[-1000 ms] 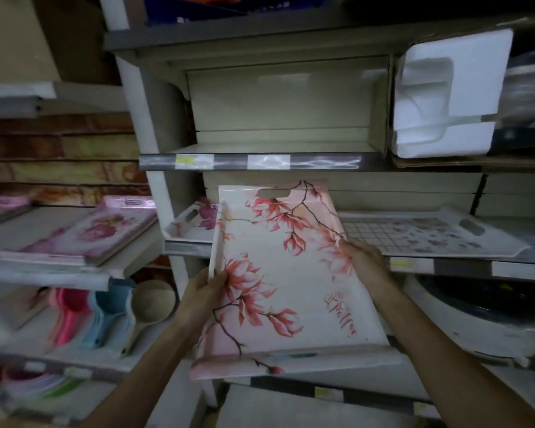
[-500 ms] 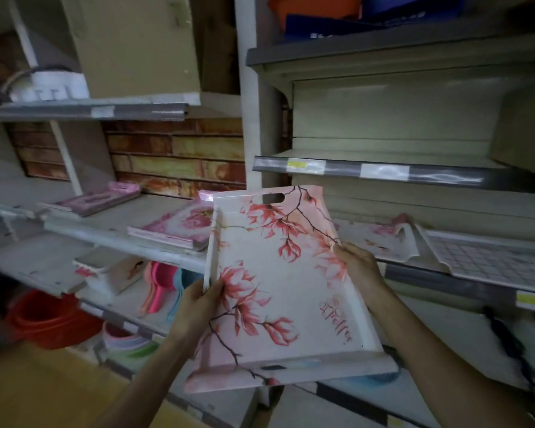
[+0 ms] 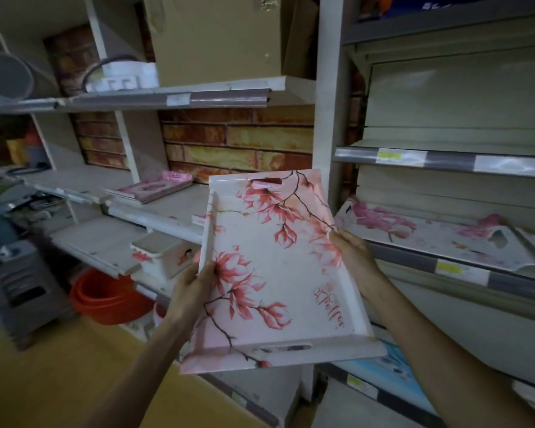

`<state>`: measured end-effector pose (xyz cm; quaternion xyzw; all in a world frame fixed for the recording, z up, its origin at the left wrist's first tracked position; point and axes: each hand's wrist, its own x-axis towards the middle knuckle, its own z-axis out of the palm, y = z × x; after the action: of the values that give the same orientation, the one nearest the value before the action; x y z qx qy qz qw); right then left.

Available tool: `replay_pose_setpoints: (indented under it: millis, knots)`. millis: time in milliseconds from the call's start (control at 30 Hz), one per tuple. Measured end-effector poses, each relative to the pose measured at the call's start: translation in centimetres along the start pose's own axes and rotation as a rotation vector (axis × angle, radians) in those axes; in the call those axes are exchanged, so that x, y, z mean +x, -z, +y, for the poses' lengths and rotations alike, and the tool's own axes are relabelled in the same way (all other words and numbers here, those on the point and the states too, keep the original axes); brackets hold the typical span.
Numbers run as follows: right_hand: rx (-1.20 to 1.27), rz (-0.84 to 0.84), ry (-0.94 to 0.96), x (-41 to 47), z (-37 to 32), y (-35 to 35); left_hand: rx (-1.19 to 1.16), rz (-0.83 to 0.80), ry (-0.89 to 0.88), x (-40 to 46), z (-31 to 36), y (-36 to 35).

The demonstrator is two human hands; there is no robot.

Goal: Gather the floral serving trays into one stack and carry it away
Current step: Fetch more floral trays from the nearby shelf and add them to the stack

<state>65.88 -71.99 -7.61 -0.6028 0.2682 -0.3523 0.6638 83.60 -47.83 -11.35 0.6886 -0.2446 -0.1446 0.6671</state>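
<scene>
**Tray held in both hands, others on shelves**

Left hand (image 3: 188, 291) grips the tray (image 3: 272, 273) by its left rim, thumb over the edge; right hand (image 3: 354, 261) clasps the right rim. Probably held at both sides to keep it level w/ the far end tipped up, in front of the shelves. Pink tray (image 3: 430, 233) lies on the right shelf (image 3: 464, 267), more trays (image 3: 150, 188) at left. Fingers underneath hidden; left stack's count unclear.

The fingers of the left hand (image 3: 189, 288) and right hand (image 3: 354, 261) lie out of sight beneath the floral tray (image 3: 275, 273). The tray on the right shelf (image 3: 439, 239) is blurred. The picture's left edge cuts off the grey appliance (image 3: 10, 288).
</scene>
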Motion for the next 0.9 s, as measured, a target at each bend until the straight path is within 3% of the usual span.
replay_pose_setpoints:
  millis: [433,900]
  knots:
    - [-0.189,-0.036,0.052,4.1,1.3,-9.0,-0.005,0.08,0.036,7.1,-1.0,6.1]
    - [-0.238,0.019,0.113,17.8,0.7,-15.0,0.119,0.088,-0.066,24.2,-0.2,6.9]
